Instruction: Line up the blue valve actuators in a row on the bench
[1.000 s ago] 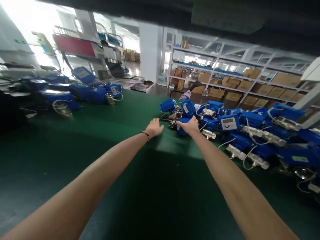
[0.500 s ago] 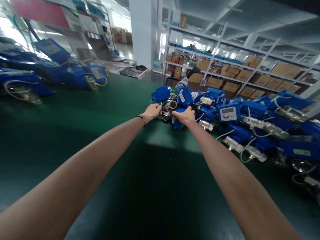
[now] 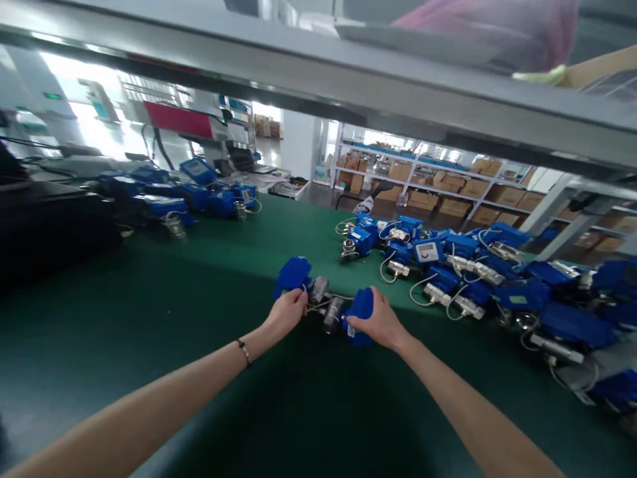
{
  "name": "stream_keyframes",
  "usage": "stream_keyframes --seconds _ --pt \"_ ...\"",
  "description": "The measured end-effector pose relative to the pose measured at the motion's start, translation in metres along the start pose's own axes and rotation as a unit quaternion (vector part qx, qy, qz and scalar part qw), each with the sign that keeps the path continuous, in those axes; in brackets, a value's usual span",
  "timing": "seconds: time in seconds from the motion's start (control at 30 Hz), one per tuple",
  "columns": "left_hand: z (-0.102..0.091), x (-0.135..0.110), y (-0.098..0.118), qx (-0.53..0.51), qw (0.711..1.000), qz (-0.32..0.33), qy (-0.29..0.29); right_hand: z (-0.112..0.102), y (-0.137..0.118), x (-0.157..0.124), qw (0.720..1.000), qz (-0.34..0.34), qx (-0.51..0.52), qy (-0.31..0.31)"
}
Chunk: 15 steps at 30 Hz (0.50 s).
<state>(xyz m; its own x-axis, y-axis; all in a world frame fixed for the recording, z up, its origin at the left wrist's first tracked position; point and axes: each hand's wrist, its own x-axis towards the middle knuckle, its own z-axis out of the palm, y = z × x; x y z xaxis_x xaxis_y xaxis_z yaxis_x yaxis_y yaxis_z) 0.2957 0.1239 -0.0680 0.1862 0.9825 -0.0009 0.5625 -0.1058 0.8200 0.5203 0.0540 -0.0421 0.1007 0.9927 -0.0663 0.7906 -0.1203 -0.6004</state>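
My left hand [image 3: 286, 312] is closed at the lower edge of a blue meter [image 3: 294, 272], its fingers near a pale cable and a metal valve body. My right hand [image 3: 381, 323] grips a second blue meter [image 3: 364, 304], thumb on the near side. That one's silver valve body [image 3: 334, 313] points left, towards the first meter's metal fitting [image 3: 320, 289]. Both meters are close together over the green tabletop [image 3: 223, 398]; whether they touch it I cannot tell. The fingertips of my left hand are partly hidden.
Several blue meters with silver valves and looped cables are piled along the right [image 3: 460, 265]. Another group of blue meters [image 3: 199, 196] lies at the back left, beside a dark object [image 3: 54, 226]. A metal shelf beam [image 3: 318, 99] crosses above the table.
Both hands have drawn back from the end of the right-hand pile, bringing two blue meters nearer to me. The view has shifted, and the overhead beam now shows.
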Motion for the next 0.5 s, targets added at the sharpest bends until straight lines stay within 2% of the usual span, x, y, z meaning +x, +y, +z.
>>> stream_keyframes --seconds 0.17,0.3,0.33,0.4,0.5 --pt "-0.043 -0.130 -0.025 -0.038 0.997 -0.031 -0.052 -0.003 0.003 -0.096 0.995 -0.027 -0.003 -0.095" --pt "-0.082 -0.235 -0.048 -0.050 0.990 -0.073 -0.109 -0.015 0.013 -0.152 0.985 -0.019 -0.012 -0.172" --pt "-0.091 -0.257 -0.054 -0.045 0.991 -0.075 -0.100 -0.019 0.014 -0.162 0.984 -0.013 -0.019 -0.179" --pt "-0.106 -0.293 -0.065 -0.025 0.997 -0.068 -0.029 -0.023 0.011 -0.178 0.985 -0.001 -0.039 -0.166" --pt "-0.115 -0.316 -0.063 0.048 0.993 -0.033 0.106 -0.020 -0.007 -0.185 0.989 0.007 -0.081 -0.122"
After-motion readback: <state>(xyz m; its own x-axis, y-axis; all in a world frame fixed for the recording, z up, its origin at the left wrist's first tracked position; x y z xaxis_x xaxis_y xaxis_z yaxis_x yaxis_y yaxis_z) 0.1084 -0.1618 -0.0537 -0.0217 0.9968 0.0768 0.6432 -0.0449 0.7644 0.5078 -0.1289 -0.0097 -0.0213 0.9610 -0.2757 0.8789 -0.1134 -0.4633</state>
